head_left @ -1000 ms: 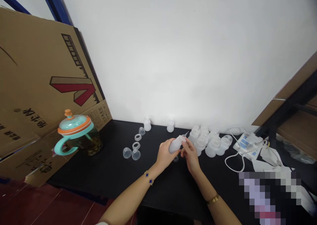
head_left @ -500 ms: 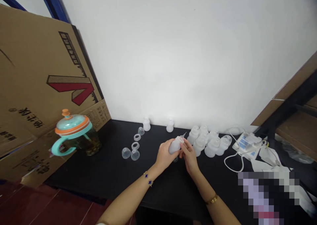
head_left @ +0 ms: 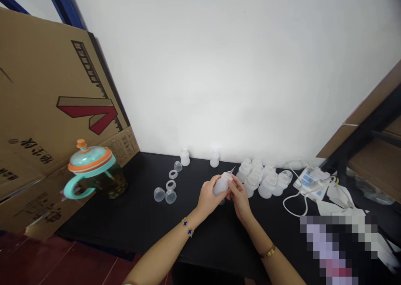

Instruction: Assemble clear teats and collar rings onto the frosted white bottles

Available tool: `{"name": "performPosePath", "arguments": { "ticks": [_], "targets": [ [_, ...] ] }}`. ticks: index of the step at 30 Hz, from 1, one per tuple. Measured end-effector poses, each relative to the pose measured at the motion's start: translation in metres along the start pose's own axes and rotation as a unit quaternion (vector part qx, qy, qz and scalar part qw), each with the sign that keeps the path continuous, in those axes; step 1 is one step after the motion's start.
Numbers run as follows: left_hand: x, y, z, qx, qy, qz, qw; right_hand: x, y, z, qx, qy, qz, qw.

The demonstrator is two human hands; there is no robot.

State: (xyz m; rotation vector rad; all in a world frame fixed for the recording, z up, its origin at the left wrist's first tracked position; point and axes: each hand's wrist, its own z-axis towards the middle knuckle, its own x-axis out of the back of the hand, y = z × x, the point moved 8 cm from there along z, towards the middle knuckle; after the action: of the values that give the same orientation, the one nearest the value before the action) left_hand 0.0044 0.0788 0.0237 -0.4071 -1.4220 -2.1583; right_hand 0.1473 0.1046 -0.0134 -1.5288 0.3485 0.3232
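My left hand (head_left: 207, 196) is wrapped round the body of a small frosted white baby bottle (head_left: 221, 185), which tilts with its top up and to the right. At the bottle's neck, the fingers of my right hand (head_left: 238, 195) are closed on the white collar; a thin clear tip sticks out above them. Partly hidden under my hands, a clear round piece (head_left: 222, 202) lies on the black table (head_left: 140, 222). Just right of my right hand stand several capped bottles (head_left: 252, 180) in a close group.
Clear dome caps (head_left: 171, 196) and white rings (head_left: 171, 185) lie on the left. Two uncapped bottles (head_left: 214, 159) stand by the wall. A teal-handled jug (head_left: 90, 161) is beside cardboard (head_left: 40, 88). White cable (head_left: 294, 215) and papers (head_left: 341, 197) lie at right.
My hands stay in nearly the same pose on the bottle. The whole view has shifted very slightly; nothing on the table has visibly moved.
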Motion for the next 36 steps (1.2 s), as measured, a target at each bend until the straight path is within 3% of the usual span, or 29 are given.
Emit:
{"name": "performPosePath", "arguments": {
  "ticks": [13,26,36],
  "targets": [
    [0.0038,0.0070,0.0012,-0.014,0.004,0.010,1.000,-0.0020,-0.0065,-0.0010,-0.009,-0.008,-0.004,1.000],
    [0.0014,0.0009,0.0016,0.003,0.008,-0.015,1.000,0.0003,-0.0069,0.0001,-0.012,-0.002,-0.010,1.000],
    [0.0025,0.0034,0.0009,0.017,-0.002,-0.030,0.999,-0.0028,-0.0048,0.0008,-0.013,-0.041,0.007,0.999]
  ]
}}
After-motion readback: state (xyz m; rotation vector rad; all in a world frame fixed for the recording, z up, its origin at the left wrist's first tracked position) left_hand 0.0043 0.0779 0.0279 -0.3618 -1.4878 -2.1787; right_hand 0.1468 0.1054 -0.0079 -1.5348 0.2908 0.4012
